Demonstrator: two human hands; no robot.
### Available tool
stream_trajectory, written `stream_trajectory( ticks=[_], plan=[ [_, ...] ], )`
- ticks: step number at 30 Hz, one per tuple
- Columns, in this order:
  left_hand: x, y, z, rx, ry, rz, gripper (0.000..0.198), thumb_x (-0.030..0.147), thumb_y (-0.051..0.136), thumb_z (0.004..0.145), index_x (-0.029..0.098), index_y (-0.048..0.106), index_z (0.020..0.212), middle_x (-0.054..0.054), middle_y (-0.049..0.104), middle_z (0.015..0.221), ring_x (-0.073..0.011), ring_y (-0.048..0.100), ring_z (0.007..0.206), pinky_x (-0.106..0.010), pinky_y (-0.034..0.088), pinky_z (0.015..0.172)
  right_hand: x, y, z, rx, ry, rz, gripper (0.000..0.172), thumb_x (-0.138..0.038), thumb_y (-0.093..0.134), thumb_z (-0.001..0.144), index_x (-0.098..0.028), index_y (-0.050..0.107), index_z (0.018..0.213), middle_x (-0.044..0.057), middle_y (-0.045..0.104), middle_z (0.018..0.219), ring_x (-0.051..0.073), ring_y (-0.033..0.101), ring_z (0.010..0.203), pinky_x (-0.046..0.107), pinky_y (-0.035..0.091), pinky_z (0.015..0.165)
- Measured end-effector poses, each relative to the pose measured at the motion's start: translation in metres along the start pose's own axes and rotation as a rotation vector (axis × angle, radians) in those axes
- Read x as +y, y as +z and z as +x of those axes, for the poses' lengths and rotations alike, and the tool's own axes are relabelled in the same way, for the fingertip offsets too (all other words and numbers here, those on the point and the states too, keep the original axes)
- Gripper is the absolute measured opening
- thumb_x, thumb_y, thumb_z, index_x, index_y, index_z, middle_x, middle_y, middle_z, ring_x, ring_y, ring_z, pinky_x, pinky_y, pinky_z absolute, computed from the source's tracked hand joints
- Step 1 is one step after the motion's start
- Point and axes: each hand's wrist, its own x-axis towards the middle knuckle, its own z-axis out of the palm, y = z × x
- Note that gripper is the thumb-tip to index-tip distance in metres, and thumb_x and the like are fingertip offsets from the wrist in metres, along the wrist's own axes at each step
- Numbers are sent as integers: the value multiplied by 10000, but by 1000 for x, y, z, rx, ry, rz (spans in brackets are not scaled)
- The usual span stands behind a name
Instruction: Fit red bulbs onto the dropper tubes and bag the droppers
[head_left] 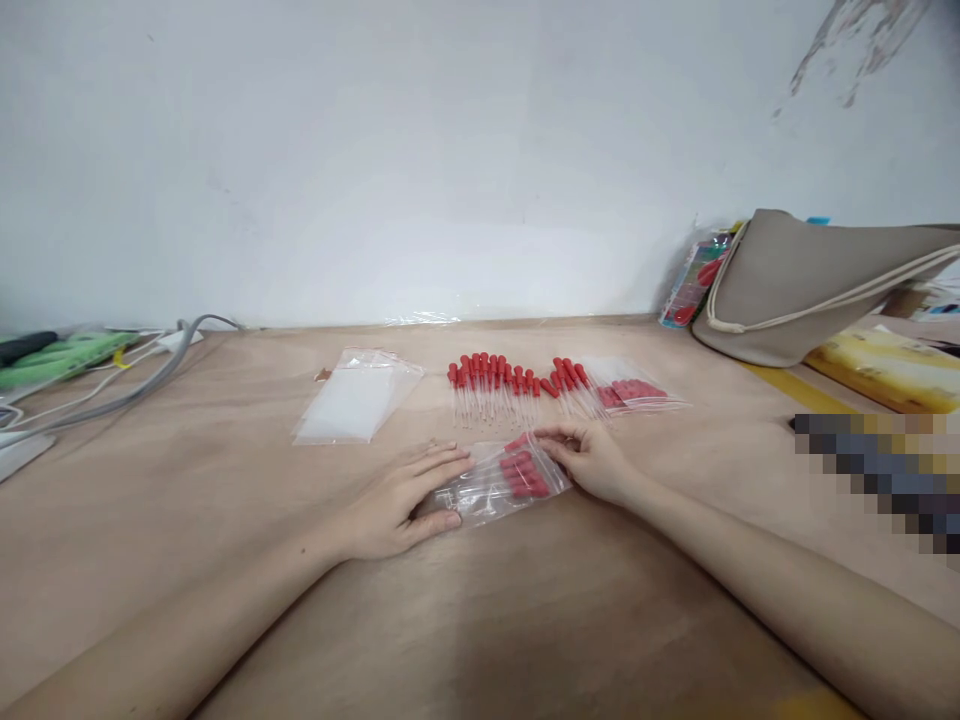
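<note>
A clear zip bag (484, 497) lies on the table in front of me, with several droppers inside, their red bulbs (525, 474) towards its right end. My left hand (397, 505) rests at the bag's left end, fingers stretched out and thumb apart. At the right end, the thumb and fingers of my right hand (589, 458) are closed on the bag's edge, by its mouth. One more red bulb (517, 442) shows along the bag's upper edge, close to my right fingertips; whether they touch it I cannot tell. Behind the bag lies a row of red-bulbed droppers (491, 385).
A stack of flat clear bags (349, 400) lies at the left. Back right, a filled zip bag (634, 390) sits beside more loose droppers (570, 380). Grey cables (161, 370) run along the far left. A grey-brown pouch (810, 285) stands at the right by the wall.
</note>
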Motion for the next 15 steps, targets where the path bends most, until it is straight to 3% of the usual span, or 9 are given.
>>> stream_trajectory(
  ticks=[4,10,15],
  plan=[
    [0,2,0,15,-16,4,537,388,485,863,238,327,1353,-76,394,1379,-238,358,1271,-459,304,1056,-2,-3,-2,-50,-101,-139,228,-289,511,762,-192,681,879,50,689,937,196,626,851,364,486,783],
    [-1,2,-1,-5,-33,30,515,401,475,866,267,342,1346,-66,359,1401,-243,340,1282,-467,286,1062,-3,-3,-6,123,-64,-213,94,-236,547,697,-170,601,739,28,635,676,139,563,584,275,455,561],
    [-2,2,-1,-21,-34,49,479,402,466,870,282,377,1326,-63,351,1406,-241,330,1288,-476,276,1064,-2,-4,-9,39,-53,-162,51,-225,551,678,-178,555,700,-8,557,591,103,475,497,234,387,478]
  ],
)
